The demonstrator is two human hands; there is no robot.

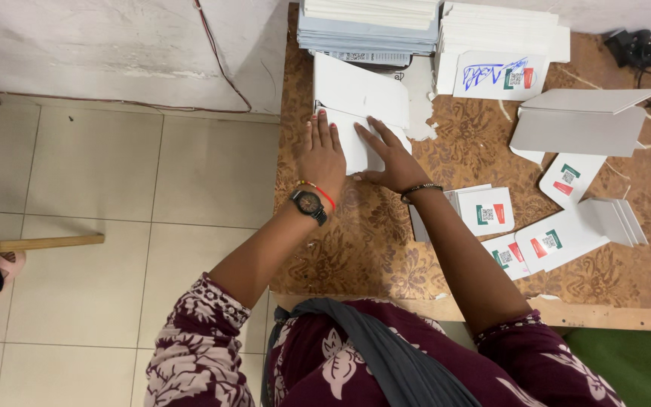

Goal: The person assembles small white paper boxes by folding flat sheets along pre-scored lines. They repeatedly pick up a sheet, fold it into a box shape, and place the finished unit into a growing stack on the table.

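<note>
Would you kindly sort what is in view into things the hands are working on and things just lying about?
In hand:
left hand and right hand, both pressing flat on the white folded card

Lying about:
stacks of white card by the wall
printed cards on the right of the table
black cable in the corner
wooden stick on the floor

Both arms extended forward, left hand (321, 154) and right hand (389, 154) lying palm-down side by side with fingers spread flat, wrists nearly straight, forearms converging toward the hands.
</note>
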